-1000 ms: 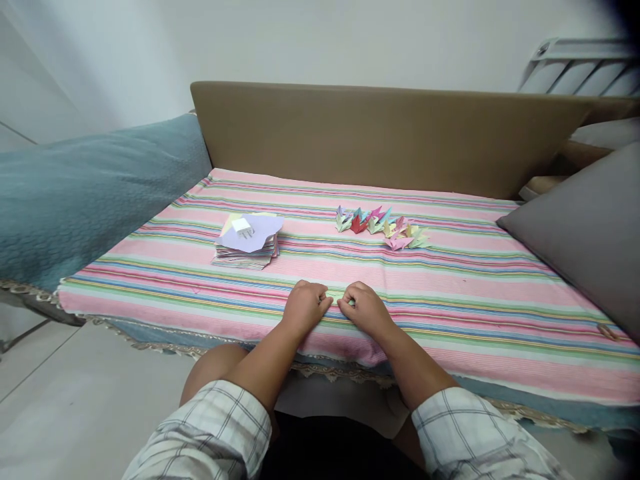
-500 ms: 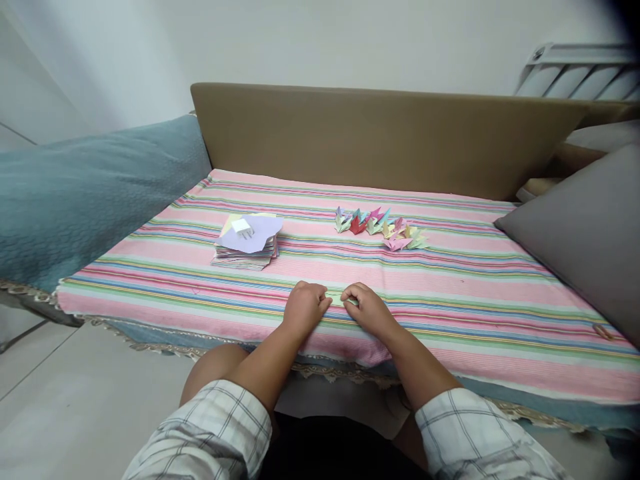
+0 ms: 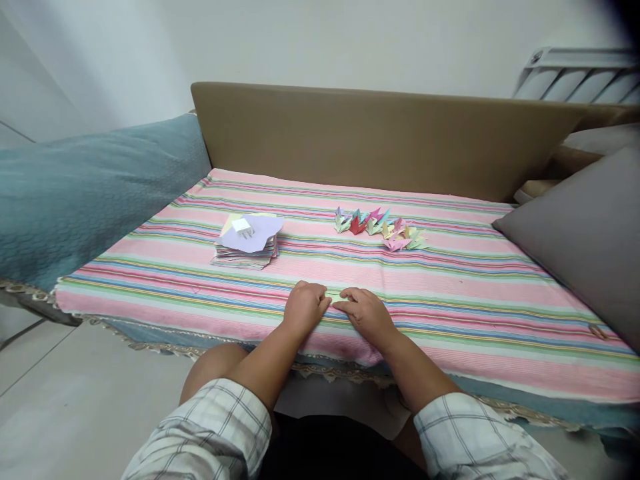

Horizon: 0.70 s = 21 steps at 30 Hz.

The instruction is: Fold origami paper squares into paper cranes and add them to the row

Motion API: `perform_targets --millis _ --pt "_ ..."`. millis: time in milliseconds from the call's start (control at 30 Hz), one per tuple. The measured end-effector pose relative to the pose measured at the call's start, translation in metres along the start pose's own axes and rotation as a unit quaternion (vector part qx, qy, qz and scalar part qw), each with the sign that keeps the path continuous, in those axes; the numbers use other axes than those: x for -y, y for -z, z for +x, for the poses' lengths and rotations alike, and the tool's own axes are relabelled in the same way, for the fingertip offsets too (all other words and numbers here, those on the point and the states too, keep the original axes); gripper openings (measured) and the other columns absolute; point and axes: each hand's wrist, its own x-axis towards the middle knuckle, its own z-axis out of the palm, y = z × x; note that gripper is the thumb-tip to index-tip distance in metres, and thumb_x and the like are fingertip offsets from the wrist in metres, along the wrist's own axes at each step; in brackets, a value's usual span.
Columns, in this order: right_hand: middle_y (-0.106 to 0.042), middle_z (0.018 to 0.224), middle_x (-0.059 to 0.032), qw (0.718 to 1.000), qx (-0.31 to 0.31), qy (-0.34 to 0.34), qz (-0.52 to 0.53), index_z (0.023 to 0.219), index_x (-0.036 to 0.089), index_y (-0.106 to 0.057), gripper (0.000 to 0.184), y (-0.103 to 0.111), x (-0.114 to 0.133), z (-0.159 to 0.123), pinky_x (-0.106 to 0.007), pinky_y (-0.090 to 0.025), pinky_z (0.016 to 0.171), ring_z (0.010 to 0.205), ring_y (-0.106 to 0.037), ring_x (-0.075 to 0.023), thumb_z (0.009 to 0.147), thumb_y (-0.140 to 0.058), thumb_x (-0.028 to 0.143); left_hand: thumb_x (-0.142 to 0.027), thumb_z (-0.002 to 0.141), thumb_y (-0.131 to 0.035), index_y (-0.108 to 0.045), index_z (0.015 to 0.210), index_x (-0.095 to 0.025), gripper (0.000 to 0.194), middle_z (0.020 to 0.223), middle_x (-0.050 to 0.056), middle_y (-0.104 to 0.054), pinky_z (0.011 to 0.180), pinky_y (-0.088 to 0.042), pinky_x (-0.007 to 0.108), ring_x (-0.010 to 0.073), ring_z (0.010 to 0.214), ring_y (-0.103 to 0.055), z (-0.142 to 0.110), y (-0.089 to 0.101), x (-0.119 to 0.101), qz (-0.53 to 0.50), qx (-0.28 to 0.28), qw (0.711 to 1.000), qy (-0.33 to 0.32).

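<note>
A small piece of pale green paper lies on the striped cloth between my two hands, partly covered by fingers. My left hand is closed, its thumb and fingertips pinching the paper's left side. From the right, my right hand grips the paper's other side with thumb and forefinger. Beyond my hands stands a cluster of folded paper cranes in several colours. To the left is a stack of coloured paper, with a lilac sheet and a white plug adapter on top.
The pink striped cloth covers the seat. A brown backrest rises behind it. A blue armrest bounds the left, and a grey cushion the right. A small brown object lies near that cushion.
My right hand's fingers have shifted slightly left over the paper, with the thumb and forefinger straighter. My left hand stays in nearly the same place.
</note>
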Motion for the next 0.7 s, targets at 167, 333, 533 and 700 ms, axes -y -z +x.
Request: perform_targets --millis 167,333,533,700 --pt "-0.061 0.095 -0.0046 0.999 0.004 0.000 -0.035 0.100 0.032 -0.069 0.032 0.0006 0.0042 0.0009 -0.031 -0.041 0.073 0.084 -0.050 -0.0190 0.085 -0.051 0.011 -0.023 0.076 -0.059 -0.055 0.062 -0.019 0.015 0.076 0.004 -0.067 0.079 -0.040 0.034 0.0210 0.080 -0.058 -0.0003 0.0007 -0.0005 0.004 -0.003 1.000 -0.006" --pt "-0.059 0.088 -0.0057 1.000 -0.010 -0.017 -0.020 0.092 0.029 -0.071 0.026 0.0002 0.0057 0.0022 -0.031 -0.041 0.068 0.081 -0.049 -0.0195 0.086 -0.050 0.014 -0.023 0.077 -0.057 -0.055 0.062 -0.020 0.016 0.075 0.003 -0.066 0.082 -0.039 0.034 0.0198 0.079 -0.059 -0.0007 0.0019 -0.0014 -0.010 0.005 1.000 -0.005" --pt "-0.060 0.088 -0.0062 0.994 -0.053 -0.057 0.082 0.080 0.022 -0.067 0.024 0.0036 0.0038 0.0020 -0.032 -0.043 0.073 0.085 -0.051 -0.0203 0.082 -0.046 0.009 -0.023 0.078 -0.057 -0.053 0.060 -0.020 0.019 0.074 0.003 -0.066 0.081 -0.039 0.033 0.0192 0.078 -0.059 -0.0012 0.0012 -0.0009 -0.004 -0.002 1.000 -0.014" --pt "-0.061 0.096 -0.0076 0.987 -0.084 -0.090 0.099 0.101 0.020 -0.063 0.021 0.0052 0.0078 0.0062 -0.035 -0.041 0.081 0.092 -0.052 -0.0220 0.086 -0.048 0.021 -0.024 0.078 -0.058 -0.056 0.063 -0.020 0.016 0.074 0.003 -0.066 0.081 -0.040 0.033 0.0193 0.078 -0.059 -0.0013 0.0001 -0.0001 -0.004 -0.006 1.000 -0.018"
